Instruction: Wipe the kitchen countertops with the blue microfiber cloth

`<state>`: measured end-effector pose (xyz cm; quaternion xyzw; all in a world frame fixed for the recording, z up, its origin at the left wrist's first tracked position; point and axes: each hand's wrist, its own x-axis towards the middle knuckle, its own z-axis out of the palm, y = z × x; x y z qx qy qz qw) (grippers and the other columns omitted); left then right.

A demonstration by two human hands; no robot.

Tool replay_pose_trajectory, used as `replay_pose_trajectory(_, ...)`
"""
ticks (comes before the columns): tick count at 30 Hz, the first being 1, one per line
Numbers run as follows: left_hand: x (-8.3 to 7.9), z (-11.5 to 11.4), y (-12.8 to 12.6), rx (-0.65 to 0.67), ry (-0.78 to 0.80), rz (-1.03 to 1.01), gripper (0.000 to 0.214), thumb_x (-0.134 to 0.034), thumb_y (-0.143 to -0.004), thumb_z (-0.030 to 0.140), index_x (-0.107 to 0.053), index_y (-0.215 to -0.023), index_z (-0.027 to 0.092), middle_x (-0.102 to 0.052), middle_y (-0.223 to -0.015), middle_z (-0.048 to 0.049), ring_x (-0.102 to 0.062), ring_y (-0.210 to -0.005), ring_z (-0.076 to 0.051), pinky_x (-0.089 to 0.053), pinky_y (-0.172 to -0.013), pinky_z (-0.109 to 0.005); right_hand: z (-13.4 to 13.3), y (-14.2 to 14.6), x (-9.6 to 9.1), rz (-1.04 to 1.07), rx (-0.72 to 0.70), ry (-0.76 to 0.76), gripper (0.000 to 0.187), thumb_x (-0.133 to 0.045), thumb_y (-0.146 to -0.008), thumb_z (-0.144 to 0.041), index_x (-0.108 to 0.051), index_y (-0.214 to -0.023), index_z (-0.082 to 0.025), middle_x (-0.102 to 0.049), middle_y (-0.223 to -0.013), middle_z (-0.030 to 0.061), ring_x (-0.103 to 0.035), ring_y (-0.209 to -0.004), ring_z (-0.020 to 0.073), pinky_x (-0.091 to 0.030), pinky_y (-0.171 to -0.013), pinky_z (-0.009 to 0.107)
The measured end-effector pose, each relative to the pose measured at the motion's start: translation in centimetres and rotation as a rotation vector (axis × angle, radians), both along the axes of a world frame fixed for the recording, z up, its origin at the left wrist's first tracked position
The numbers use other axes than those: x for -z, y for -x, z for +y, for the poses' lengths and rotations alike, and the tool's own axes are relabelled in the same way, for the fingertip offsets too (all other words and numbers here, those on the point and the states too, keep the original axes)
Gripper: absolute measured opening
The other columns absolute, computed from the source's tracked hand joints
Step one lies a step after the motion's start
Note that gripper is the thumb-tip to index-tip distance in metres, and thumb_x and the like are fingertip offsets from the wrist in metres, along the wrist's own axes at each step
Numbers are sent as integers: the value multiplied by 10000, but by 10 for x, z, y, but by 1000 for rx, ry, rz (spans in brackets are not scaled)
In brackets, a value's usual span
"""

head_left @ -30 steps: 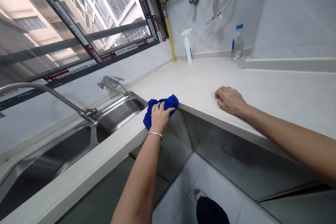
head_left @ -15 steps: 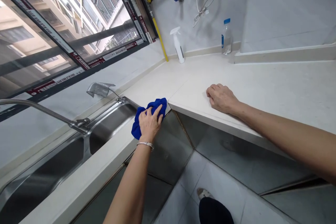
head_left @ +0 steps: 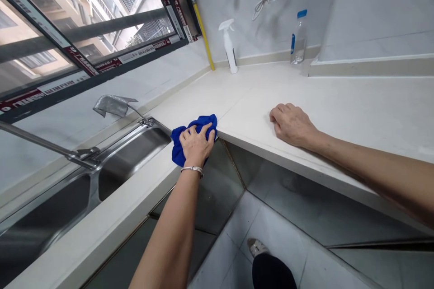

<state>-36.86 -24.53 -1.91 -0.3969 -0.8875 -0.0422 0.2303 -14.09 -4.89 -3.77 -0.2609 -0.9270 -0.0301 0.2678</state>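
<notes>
My left hand, with a bracelet at the wrist, presses down on a crumpled blue cloth. Its fingers are bent over the cloth, which lies on the white countertop at the inner corner beside the sink. Some of the cloth is hidden under the palm. Farther right, my right hand rests on the countertop near its front edge, fingers curled in and nothing visible in them.
A double steel sink with a faucet lies left, below the window. Against the back wall stand a white spray bottle and a clear plastic bottle. A yellow pipe runs down the corner.
My left hand and the blue cloth have slid slightly forward at the counter's inner corner. The right hand keeps its place on the countertop. The camera view has shifted a little.
</notes>
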Motion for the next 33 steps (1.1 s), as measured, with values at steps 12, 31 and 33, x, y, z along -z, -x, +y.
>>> replay_pose_trajectory(12, -20, 24, 19, -16, -10, -327, 421, -404, -993, 617, -624, -1325, 480, -479, -1467, -86, -361, -1441, -309, -197, -1237, -528, -4, -1, -3, -45, 17, -23, 193, -463, -842, -88, -611, -927, -178, -624, -999, 141, -505, -896, 282, -336, -726, 370)
replay_pose_trajectory(31, -14, 2, 52, -68, 44, -245, 455, -338, -1027, 373, -572, -1417, 360, -507, -1502, -67, -449, -1381, -271, -278, -1214, -439, 3, -4, -1, -8, -32, 7, 188, -456, -840, -129, -610, -934, -181, -640, -1004, 129, -533, -923, 278, -391, -771, 381)
replay_pose_trajectory(33, -14, -17, 59, -89, 68, -222, 466, -319, -1036, 371, -556, -1436, 334, -500, -1510, -86, -457, -1377, -277, -295, -1203, -437, 4, -4, 0, -2, -46, 13, 193, -457, -837, -132, -613, -940, -175, -643, -1003, 133, -532, -917, 279, -395, -767, 382)
